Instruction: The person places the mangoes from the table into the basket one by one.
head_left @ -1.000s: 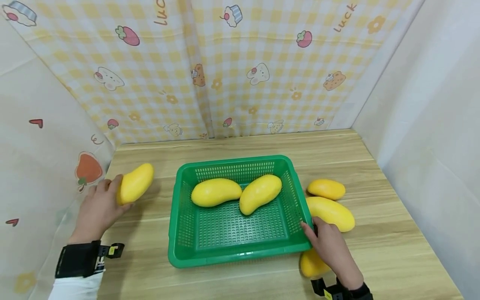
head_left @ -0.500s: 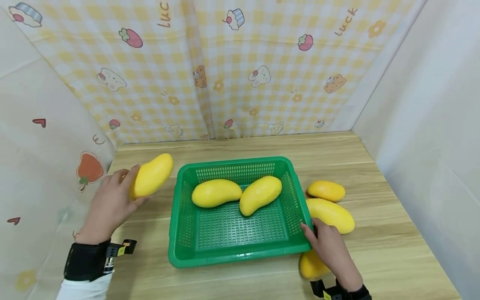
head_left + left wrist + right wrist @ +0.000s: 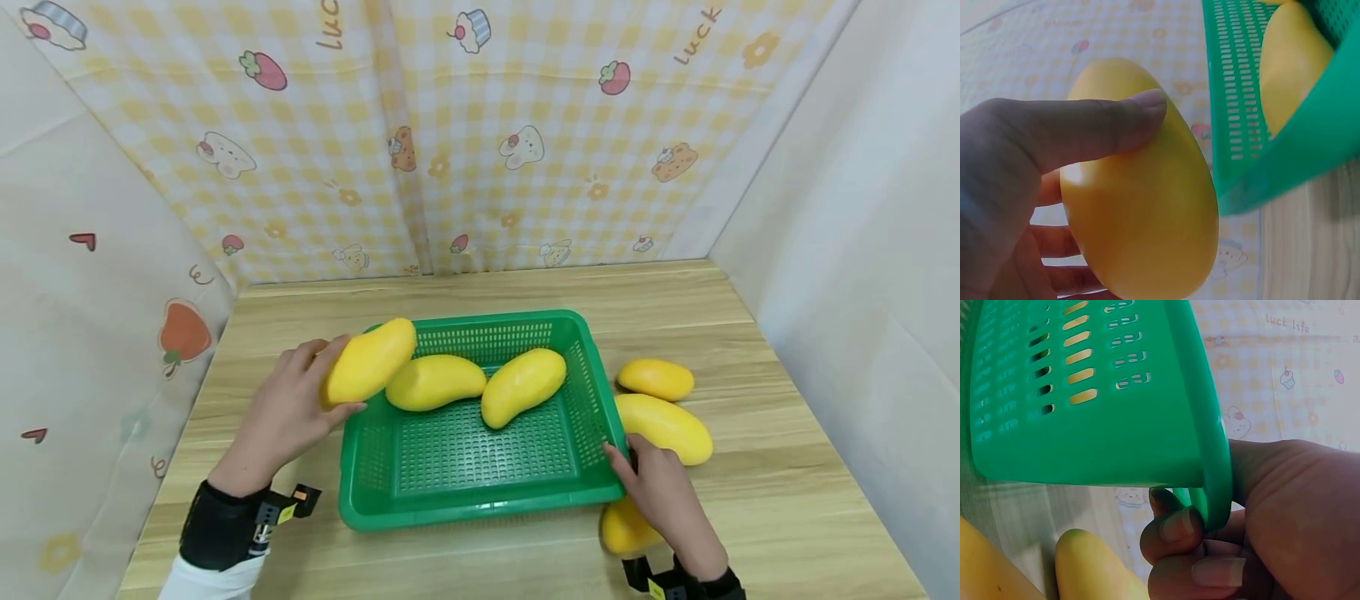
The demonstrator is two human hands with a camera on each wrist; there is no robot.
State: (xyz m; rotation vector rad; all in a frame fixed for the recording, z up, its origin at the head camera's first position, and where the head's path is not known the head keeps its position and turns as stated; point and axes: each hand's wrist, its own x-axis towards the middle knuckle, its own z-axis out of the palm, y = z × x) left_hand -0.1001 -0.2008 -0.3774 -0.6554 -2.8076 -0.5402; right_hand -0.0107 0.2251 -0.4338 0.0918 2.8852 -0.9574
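Note:
My left hand [image 3: 288, 408] grips a yellow mango [image 3: 372, 360] by its sides, held up over the left rim of the green plastic basket [image 3: 480, 515]. The left wrist view has the thumb lying across that mango, with the other fingers partly hidden behind it. Inside the basket lie two mangoes, a left one [image 3: 435, 383] and a right one [image 3: 522, 387], their ends touching or nearly so. At the basket's right side, my right hand [image 3: 663, 492] pinches the rim; the right wrist view has fingertips curled under its edge.
Right of the basket are a small mango [image 3: 655, 379], a larger mango [image 3: 667, 427] and another mango [image 3: 625, 527], partly covered by the right hand. A checked cloth [image 3: 465, 125] hangs behind the wooden table [image 3: 765, 500]. White sheets stand at both sides.
My left hand has carried its mango rightward from the left side of the table to the basket's left rim. My right hand and the basket have stayed put.

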